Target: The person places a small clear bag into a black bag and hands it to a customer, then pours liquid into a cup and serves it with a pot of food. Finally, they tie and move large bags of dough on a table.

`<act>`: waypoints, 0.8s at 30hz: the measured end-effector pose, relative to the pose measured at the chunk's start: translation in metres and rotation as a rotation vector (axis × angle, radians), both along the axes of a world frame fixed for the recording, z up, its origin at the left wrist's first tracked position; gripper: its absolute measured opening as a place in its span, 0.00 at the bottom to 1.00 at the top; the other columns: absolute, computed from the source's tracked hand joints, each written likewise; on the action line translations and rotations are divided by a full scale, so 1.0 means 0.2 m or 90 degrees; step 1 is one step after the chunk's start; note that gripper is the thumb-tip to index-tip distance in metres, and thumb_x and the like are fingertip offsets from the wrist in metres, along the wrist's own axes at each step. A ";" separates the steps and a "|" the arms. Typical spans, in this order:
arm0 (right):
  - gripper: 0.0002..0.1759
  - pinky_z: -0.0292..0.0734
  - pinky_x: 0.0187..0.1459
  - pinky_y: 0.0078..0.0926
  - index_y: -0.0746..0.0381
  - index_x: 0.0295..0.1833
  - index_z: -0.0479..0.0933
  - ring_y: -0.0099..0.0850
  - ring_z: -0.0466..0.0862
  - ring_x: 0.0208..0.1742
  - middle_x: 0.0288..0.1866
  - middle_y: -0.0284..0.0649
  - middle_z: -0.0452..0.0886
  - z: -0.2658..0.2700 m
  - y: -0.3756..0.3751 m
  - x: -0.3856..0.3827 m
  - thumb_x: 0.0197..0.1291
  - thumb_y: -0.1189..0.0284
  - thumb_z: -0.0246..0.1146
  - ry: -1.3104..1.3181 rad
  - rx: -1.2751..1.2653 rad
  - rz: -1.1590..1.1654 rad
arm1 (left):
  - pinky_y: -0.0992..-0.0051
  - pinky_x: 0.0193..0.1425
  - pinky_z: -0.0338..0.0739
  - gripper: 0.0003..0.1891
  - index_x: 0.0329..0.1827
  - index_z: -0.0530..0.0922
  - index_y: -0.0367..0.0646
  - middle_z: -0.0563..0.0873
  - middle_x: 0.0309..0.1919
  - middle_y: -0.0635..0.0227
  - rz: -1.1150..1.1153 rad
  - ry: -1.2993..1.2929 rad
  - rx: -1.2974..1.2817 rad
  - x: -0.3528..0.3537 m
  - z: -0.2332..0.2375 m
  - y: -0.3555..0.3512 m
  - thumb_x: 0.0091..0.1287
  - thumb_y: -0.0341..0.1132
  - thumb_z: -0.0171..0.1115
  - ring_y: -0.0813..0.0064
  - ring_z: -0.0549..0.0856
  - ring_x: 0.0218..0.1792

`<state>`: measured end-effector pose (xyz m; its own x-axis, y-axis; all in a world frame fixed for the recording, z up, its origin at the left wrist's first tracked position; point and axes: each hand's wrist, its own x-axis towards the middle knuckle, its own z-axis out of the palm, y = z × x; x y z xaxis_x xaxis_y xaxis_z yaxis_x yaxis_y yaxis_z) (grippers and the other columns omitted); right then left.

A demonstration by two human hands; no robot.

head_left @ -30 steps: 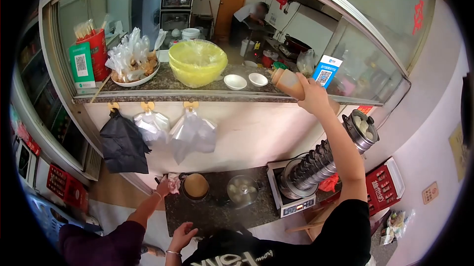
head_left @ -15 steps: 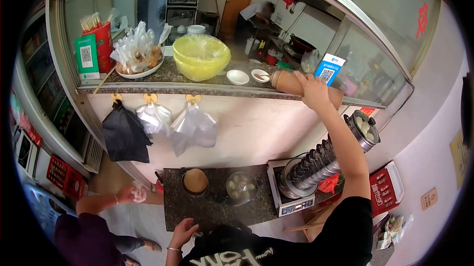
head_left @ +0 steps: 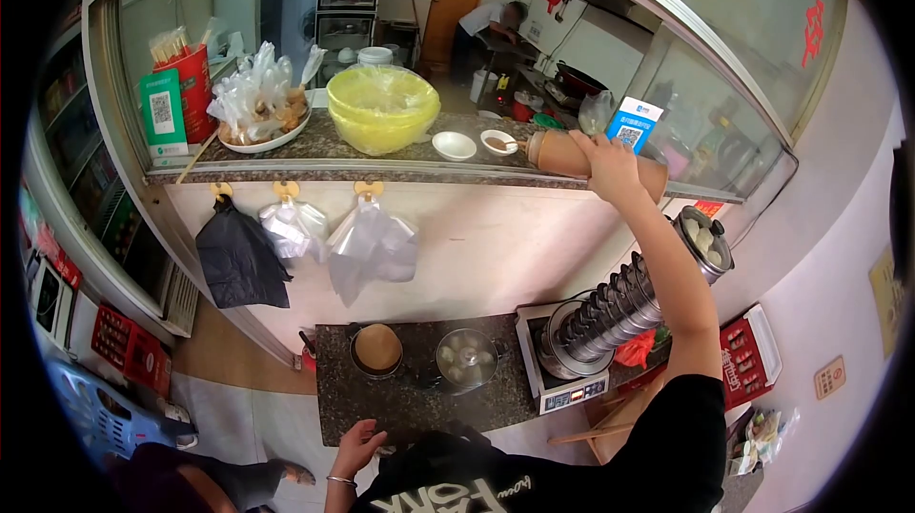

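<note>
My right hand (head_left: 613, 170) is wrapped over a brown cylindrical container (head_left: 560, 153) that lies tilted across the counter ledge, its narrower end pointing left. Just left of that end sits a small white bowl (head_left: 498, 142) with brown contents and a spoon, beside an empty white bowl (head_left: 454, 145). My left hand (head_left: 357, 446) hangs low at the front edge of the dark stone table (head_left: 419, 418), fingers apart and holding nothing. On that table are a pot with a brown round top (head_left: 377, 349) and a glass-lidded pan (head_left: 467, 358) of pale round pieces.
A tall stack of small steamers (head_left: 610, 313) rises from an electric cooker (head_left: 572, 393) at right. Along the ledge stand a yellow bowl (head_left: 383, 108), a plate of bagged food (head_left: 262, 141) and QR signs. Bags (head_left: 238, 261) hang below. A person (head_left: 229, 480) is at lower left; another works behind the glass.
The person at lower left has moved down, and their raised hand is out of view. My right hand and the brown container have shifted slightly right; my left hand is nearly unchanged.
</note>
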<state>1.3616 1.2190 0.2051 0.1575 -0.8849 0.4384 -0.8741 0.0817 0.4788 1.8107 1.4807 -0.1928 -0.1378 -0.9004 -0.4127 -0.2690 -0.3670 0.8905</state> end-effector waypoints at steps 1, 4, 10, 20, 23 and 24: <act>0.43 0.75 0.46 0.38 0.45 0.66 0.61 0.43 0.78 0.47 0.46 0.41 0.74 0.00 0.00 0.00 0.39 0.77 0.67 0.000 0.002 -0.003 | 0.71 0.52 0.75 0.26 0.54 0.74 0.36 0.82 0.47 0.56 0.000 0.000 0.000 0.00 -0.01 0.00 0.55 0.43 0.67 0.66 0.81 0.47; 0.43 0.75 0.46 0.37 0.45 0.66 0.61 0.43 0.78 0.47 0.47 0.41 0.74 0.01 -0.01 0.01 0.39 0.77 0.67 0.001 0.009 -0.012 | 0.71 0.52 0.75 0.26 0.53 0.74 0.36 0.82 0.47 0.56 0.005 0.007 -0.003 0.01 -0.03 0.00 0.56 0.43 0.67 0.66 0.81 0.47; 0.43 0.75 0.47 0.38 0.45 0.66 0.61 0.44 0.78 0.48 0.48 0.41 0.74 0.02 -0.02 0.02 0.40 0.77 0.67 -0.008 0.023 -0.020 | 0.71 0.52 0.75 0.26 0.53 0.75 0.36 0.82 0.47 0.55 0.012 0.017 -0.012 0.02 -0.05 0.00 0.56 0.43 0.67 0.66 0.81 0.47; 0.38 0.72 0.51 0.44 0.47 0.66 0.61 0.45 0.77 0.50 0.48 0.42 0.74 0.02 -0.02 0.06 0.46 0.78 0.62 -0.047 0.062 -0.029 | 0.74 0.52 0.75 0.23 0.53 0.73 0.36 0.81 0.47 0.60 -0.006 -0.017 -0.012 0.05 -0.05 0.01 0.58 0.38 0.67 0.73 0.80 0.46; 0.39 0.73 0.49 0.43 0.47 0.66 0.61 0.45 0.77 0.49 0.48 0.42 0.74 0.02 -0.01 0.08 0.46 0.79 0.63 -0.048 0.061 -0.020 | 0.73 0.52 0.75 0.24 0.53 0.74 0.36 0.82 0.46 0.58 0.000 -0.012 -0.016 0.07 -0.07 0.03 0.57 0.41 0.67 0.70 0.81 0.47; 0.39 0.73 0.49 0.43 0.47 0.66 0.61 0.45 0.77 0.49 0.48 0.42 0.74 0.02 -0.01 0.07 0.46 0.79 0.63 -0.047 0.066 -0.017 | 0.71 0.52 0.75 0.25 0.52 0.75 0.37 0.82 0.46 0.56 0.005 -0.010 -0.020 0.07 -0.07 0.04 0.56 0.44 0.67 0.67 0.82 0.48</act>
<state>1.3758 1.2161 0.2082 0.1030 -0.9294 0.3543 -0.9057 0.0597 0.4198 1.8242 1.4880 -0.2072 -0.1246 -0.9142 -0.3857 -0.2809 -0.3403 0.8974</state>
